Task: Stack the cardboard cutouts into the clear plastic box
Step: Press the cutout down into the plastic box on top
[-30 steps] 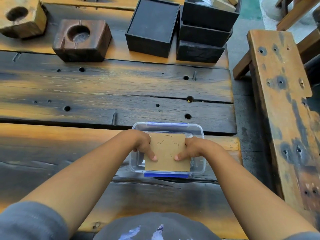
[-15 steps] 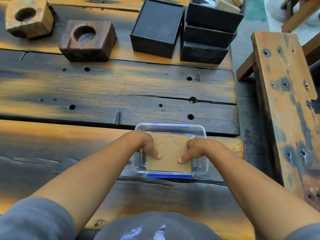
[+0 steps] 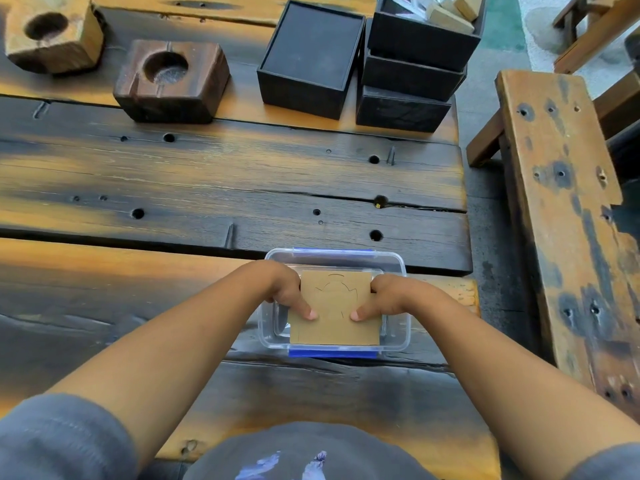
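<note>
A clear plastic box (image 3: pixel 398 268) with blue clips stands on the wooden table near its front right corner. A brown cardboard cutout (image 3: pixel 334 311) with a faint gear-like outline lies flat across the box's opening. My left hand (image 3: pixel 289 294) grips the cutout's left edge, thumb on top. On the opposite edge my right hand (image 3: pixel 382 296) does the same. Whatever lies under the cutout inside the box is hidden.
At the table's far side stand two wooden blocks with round holes (image 3: pixel 52 32) (image 3: pixel 171 81), a black box (image 3: pixel 310 60) and a stack of black trays (image 3: pixel 415 67) holding wood pieces. A wooden bench (image 3: pixel 568 216) runs along the right, across a gap of floor.
Both hands keep their hold on the cutout over the box. The view has shifted slightly; the cutout seems a little lower in the box.
</note>
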A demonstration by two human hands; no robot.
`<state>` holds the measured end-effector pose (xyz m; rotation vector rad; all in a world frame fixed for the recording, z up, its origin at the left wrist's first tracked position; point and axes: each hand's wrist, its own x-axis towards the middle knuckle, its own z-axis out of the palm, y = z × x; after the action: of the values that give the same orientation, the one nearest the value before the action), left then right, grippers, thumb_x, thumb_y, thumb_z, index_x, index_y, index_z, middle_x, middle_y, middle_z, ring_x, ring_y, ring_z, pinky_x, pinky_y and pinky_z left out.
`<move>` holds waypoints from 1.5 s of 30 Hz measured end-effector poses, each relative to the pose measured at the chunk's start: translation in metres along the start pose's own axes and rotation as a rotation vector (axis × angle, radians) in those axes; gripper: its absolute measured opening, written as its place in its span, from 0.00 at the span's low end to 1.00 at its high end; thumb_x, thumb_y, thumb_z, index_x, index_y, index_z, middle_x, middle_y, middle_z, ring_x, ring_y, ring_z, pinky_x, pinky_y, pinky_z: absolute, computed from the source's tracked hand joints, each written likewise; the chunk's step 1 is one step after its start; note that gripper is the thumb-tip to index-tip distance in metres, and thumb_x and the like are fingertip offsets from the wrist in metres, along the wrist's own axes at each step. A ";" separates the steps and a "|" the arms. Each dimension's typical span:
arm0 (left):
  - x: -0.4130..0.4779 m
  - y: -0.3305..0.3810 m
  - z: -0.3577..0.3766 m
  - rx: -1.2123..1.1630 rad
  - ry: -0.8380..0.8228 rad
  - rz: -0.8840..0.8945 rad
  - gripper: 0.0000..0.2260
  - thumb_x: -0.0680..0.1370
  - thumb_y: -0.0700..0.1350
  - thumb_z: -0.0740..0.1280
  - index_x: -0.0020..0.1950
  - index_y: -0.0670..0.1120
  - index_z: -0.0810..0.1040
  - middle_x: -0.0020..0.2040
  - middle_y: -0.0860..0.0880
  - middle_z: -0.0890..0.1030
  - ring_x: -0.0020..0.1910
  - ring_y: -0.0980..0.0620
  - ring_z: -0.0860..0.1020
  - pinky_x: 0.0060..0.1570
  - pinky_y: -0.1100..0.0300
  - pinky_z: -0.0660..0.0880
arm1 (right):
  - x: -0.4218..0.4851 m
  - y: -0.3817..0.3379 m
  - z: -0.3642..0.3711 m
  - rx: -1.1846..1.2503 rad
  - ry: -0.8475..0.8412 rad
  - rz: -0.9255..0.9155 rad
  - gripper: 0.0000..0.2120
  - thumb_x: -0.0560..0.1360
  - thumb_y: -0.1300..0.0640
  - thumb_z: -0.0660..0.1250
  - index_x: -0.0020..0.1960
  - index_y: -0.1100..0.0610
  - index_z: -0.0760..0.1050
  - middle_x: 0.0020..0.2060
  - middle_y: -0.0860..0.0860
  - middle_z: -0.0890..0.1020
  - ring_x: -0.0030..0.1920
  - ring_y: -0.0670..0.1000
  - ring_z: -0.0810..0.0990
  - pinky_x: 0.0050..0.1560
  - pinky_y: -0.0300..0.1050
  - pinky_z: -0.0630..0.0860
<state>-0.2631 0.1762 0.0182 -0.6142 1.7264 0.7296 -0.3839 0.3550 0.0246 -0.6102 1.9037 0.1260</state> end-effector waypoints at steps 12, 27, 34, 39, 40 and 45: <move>-0.004 0.016 0.005 0.100 -0.021 -0.143 0.44 0.70 0.67 0.69 0.78 0.43 0.63 0.76 0.43 0.68 0.73 0.40 0.69 0.72 0.44 0.66 | 0.008 -0.010 0.007 -0.122 -0.014 0.077 0.46 0.63 0.34 0.74 0.73 0.55 0.66 0.70 0.54 0.69 0.67 0.56 0.71 0.65 0.52 0.70; -0.006 0.018 0.023 0.092 0.244 -0.150 0.40 0.71 0.65 0.70 0.74 0.41 0.68 0.72 0.42 0.72 0.69 0.42 0.72 0.68 0.49 0.70 | 0.003 -0.014 0.012 -0.074 0.027 0.140 0.45 0.65 0.36 0.75 0.73 0.58 0.65 0.70 0.55 0.69 0.65 0.56 0.73 0.63 0.52 0.71; -0.007 0.023 0.047 -0.381 0.457 -0.143 0.47 0.68 0.52 0.79 0.76 0.39 0.55 0.70 0.41 0.71 0.68 0.41 0.73 0.65 0.52 0.73 | -0.002 -0.023 0.034 0.255 0.211 0.209 0.50 0.68 0.49 0.78 0.76 0.64 0.51 0.68 0.58 0.73 0.66 0.59 0.74 0.61 0.50 0.73; -0.008 0.012 0.071 -0.766 0.460 -0.112 0.40 0.69 0.45 0.79 0.73 0.40 0.61 0.68 0.41 0.74 0.66 0.41 0.74 0.67 0.49 0.72 | -0.006 -0.014 0.055 0.609 0.267 0.228 0.36 0.68 0.55 0.78 0.70 0.63 0.64 0.63 0.59 0.77 0.62 0.59 0.77 0.61 0.52 0.75; -0.008 0.013 0.074 -0.805 0.461 -0.100 0.39 0.69 0.44 0.79 0.73 0.40 0.62 0.68 0.41 0.74 0.67 0.41 0.74 0.67 0.48 0.72 | -0.007 -0.011 0.057 0.663 0.277 0.215 0.32 0.68 0.56 0.78 0.66 0.62 0.68 0.62 0.58 0.78 0.60 0.59 0.77 0.59 0.51 0.76; -0.006 0.016 0.081 -0.966 0.430 -0.073 0.30 0.71 0.39 0.77 0.69 0.41 0.68 0.65 0.41 0.77 0.64 0.41 0.76 0.66 0.46 0.74 | -0.005 -0.007 0.067 0.816 0.297 0.180 0.24 0.67 0.55 0.77 0.56 0.57 0.69 0.53 0.54 0.77 0.51 0.55 0.78 0.50 0.48 0.77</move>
<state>-0.2210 0.2465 0.0100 -1.5699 1.6396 1.4674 -0.3233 0.3746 0.0026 0.1057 2.0689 -0.6324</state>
